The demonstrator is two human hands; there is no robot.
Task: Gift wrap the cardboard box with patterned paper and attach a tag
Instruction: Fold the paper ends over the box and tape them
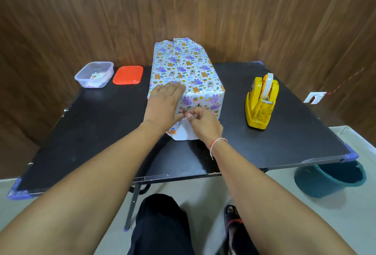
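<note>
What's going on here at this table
A person is gift wrapping a box on a black table. The left hand lies flat on top of the box, while the right hand pinches the paper at the near end, where a flap still lies unfolded on the table. A yellow tape dispenser stands to the right; a clear tub and its red lid sit to the left.

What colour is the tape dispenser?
Yellow; the tape dispenser shows clearly in the head view.
</note>
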